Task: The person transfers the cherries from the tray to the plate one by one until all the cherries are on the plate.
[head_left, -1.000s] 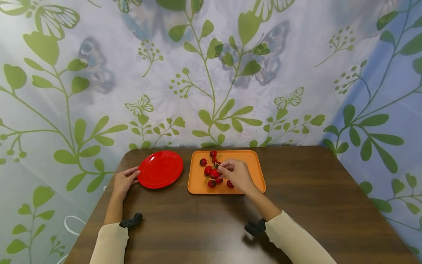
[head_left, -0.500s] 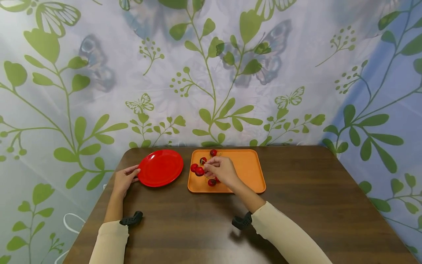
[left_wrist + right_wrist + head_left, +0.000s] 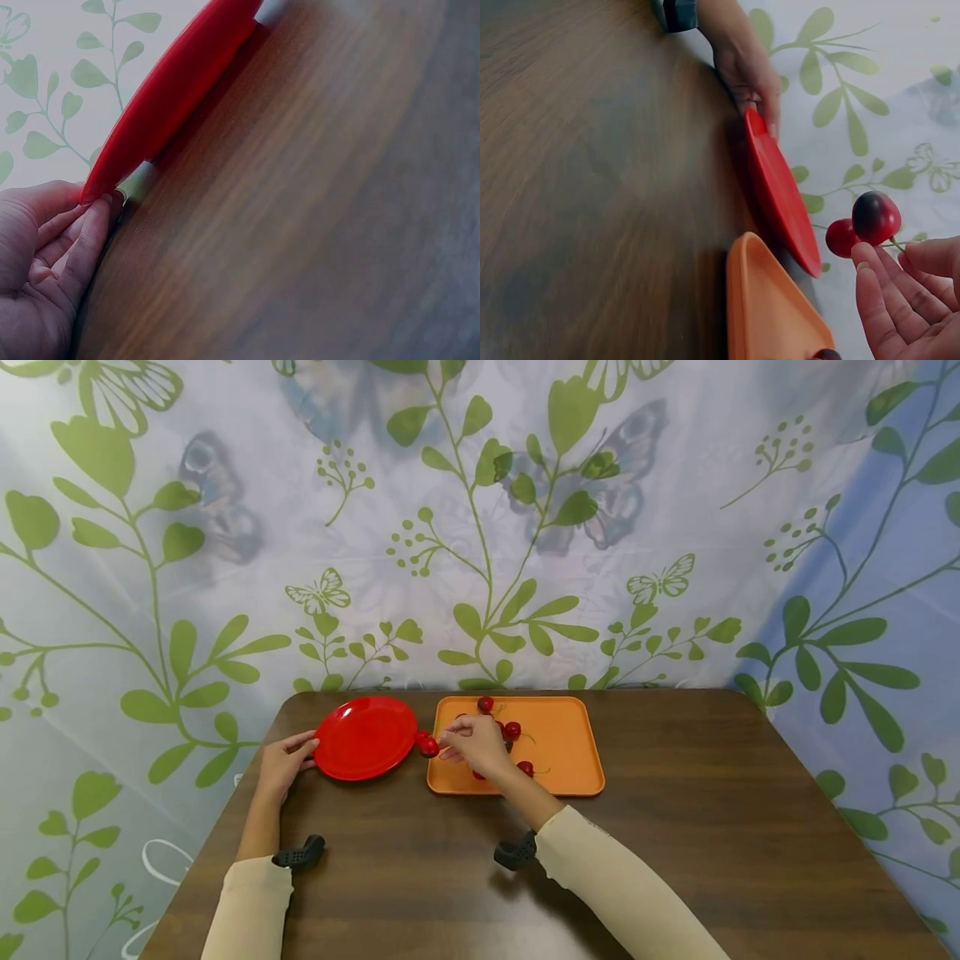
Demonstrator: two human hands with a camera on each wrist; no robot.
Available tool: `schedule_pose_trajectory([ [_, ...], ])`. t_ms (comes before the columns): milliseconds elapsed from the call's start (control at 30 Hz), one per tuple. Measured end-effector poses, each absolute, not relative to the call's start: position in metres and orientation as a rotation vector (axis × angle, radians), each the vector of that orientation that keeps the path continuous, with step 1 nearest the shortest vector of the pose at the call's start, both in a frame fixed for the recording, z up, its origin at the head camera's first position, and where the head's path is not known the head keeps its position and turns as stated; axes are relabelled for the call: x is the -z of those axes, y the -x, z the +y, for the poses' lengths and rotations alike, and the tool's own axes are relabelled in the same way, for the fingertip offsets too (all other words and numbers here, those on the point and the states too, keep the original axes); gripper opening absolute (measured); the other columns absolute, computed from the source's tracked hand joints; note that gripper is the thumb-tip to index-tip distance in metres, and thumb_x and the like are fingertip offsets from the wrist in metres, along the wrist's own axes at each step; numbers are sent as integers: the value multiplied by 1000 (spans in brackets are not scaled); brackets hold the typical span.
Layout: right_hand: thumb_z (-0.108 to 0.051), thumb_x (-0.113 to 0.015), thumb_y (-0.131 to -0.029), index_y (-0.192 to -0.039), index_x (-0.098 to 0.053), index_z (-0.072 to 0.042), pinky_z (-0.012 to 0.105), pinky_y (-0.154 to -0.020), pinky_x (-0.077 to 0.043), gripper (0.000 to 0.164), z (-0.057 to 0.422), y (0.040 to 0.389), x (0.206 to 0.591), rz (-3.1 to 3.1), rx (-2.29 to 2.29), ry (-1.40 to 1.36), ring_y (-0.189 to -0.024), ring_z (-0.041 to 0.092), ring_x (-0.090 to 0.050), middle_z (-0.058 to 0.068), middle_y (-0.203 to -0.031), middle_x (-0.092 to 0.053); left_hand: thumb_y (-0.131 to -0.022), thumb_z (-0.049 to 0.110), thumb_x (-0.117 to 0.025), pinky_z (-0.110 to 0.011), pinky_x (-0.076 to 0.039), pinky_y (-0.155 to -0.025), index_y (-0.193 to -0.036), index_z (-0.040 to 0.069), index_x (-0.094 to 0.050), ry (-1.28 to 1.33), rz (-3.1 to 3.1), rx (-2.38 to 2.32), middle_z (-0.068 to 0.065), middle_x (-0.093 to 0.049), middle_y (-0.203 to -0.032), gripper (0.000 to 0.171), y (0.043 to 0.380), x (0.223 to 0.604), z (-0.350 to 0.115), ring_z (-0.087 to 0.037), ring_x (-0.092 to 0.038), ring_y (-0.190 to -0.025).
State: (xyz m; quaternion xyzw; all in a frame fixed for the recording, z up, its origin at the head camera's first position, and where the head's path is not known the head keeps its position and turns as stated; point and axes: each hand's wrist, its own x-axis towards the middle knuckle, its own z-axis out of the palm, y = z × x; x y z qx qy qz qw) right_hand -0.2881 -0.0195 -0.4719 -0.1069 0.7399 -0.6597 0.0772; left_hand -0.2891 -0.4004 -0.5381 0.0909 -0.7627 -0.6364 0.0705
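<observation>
My left hand (image 3: 283,766) pinches the near left rim of a round red plate (image 3: 363,739) between thumb and fingers. In the left wrist view the plate (image 3: 172,97) tilts up a little at that rim. Between the plate and an orange tray (image 3: 573,752), my right hand (image 3: 480,747) pinches the stems of a pair of dark red cherries (image 3: 428,747). The right wrist view shows these cherries (image 3: 876,217) hanging clear of both plate and tray, just past the fingertips. Several more cherries (image 3: 512,731) lie in the tray, some of them hidden under the right hand.
Both plate and tray stand near the back edge of a brown wooden table (image 3: 420,877). Behind it hangs a cloth (image 3: 420,527) printed with leaves and butterflies. Each wrist wears a black camera mount (image 3: 300,853). A white cable (image 3: 161,860) hangs at the left.
My right hand has lifted the pair of cherries from the tray and carried it left, close to the plate's right rim. The left hand keeps its grip on the plate.
</observation>
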Motion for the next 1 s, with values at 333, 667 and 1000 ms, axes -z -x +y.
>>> schedule_pose_trajectory([
  [333,-9,-72,-95,-97,-74,4,37,-63,-64,13,-51,293,480,2189,1966,297,-73,35,-74,16,-84,-75,-99,18,-69,-20,-60,-73,-138,-9,-57,-274,-2302,1910,14,-69,-98,49,290,538,-399,2,-66,-81],
  [667,-10,-71,-96,-93,-74,-1,44,-69,-64,10,-79,297,487,2163,1953,231,-69,29,-74,10,-80,-75,-100,15,-67,-20,-61,-71,-138,-11,-56,-274,-2296,1915,16,-68,-92,48,291,540,-400,2,-66,-78],
  [1000,-6,-71,-95,-91,-74,1,37,-61,-64,9,-101,301,491,2160,1964,161,-65,29,-74,11,-77,-74,-100,17,-68,-20,-61,-71,-138,-11,-55,-280,-2310,1903,15,-68,-93,50,291,538,-400,1,-66,-78],
])
